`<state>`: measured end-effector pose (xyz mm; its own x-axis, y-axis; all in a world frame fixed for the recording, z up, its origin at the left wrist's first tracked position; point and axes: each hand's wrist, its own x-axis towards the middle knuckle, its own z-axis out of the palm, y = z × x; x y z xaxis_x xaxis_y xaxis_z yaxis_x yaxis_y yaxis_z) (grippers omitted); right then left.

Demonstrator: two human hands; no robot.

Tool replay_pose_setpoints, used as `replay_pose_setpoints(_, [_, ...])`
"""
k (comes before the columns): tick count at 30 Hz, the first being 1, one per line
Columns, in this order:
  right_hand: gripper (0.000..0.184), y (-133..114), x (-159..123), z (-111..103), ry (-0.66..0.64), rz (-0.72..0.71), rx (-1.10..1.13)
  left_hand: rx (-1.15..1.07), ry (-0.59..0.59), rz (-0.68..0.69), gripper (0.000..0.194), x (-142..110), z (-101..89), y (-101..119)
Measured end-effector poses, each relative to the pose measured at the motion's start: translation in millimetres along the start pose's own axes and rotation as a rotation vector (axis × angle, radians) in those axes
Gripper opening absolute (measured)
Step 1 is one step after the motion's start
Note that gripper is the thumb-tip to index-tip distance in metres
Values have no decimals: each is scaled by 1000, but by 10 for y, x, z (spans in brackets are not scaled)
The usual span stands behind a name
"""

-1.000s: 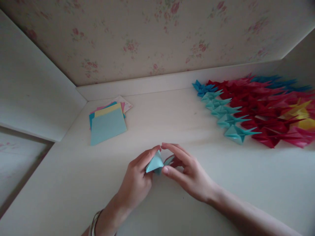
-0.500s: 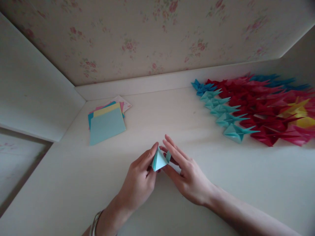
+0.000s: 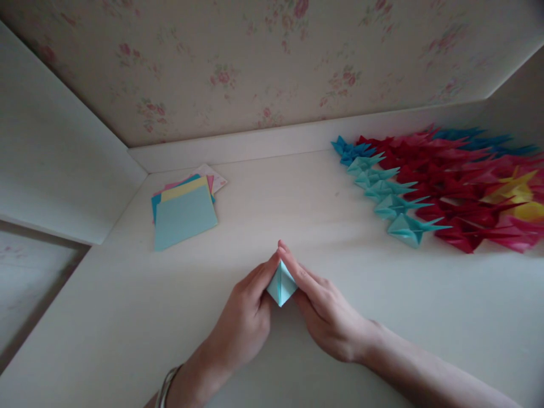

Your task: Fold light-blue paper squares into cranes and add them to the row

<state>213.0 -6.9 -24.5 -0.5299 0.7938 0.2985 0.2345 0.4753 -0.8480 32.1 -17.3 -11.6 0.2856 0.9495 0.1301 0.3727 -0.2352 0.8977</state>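
The left hand (image 3: 244,314) and the right hand (image 3: 334,317) both grasp a small light blue folded paper (image 3: 280,286), one from each side, with the fingertips drawn together at its far point. The folded paper sits between them as a diamond, a line running down its middle and its near point free of the fingers. The undersides of the fingers are hidden, and I cannot tell whether the paper rests on the white desk (image 3: 276,368) or is held just above it.

The step in hand looks like lining up and pressing the folds along that middle line. The next move seems to call for an even grip from both sides, the layers kept together and the far point kept sharp; a slip there could leave the creases crooked.

Beyond the folded paper and to its left lies a loose pile of paper sheets (image 3: 186,218), a light blue one on top. Beyond it and to its right runs a row of turquoise paper shapes (image 3: 410,229), with red paper shapes (image 3: 463,232) farther right. To its near left, a band (image 3: 166,388) circles the left wrist.
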Motion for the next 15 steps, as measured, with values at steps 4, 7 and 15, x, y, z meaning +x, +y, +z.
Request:
replay_pose_setpoints(4, [63,3,19,24,144,-4,6,-31,58,-27,52,41,-31,47])
replay_pose_setpoints(7, [52,-8,40,31,236,26,-9,-53,99,-50,47,52,-55,56])
replay_pose_setpoints(15, [43,-52,71,17,288,97,31,6,125,-12,52,33,-70,1])
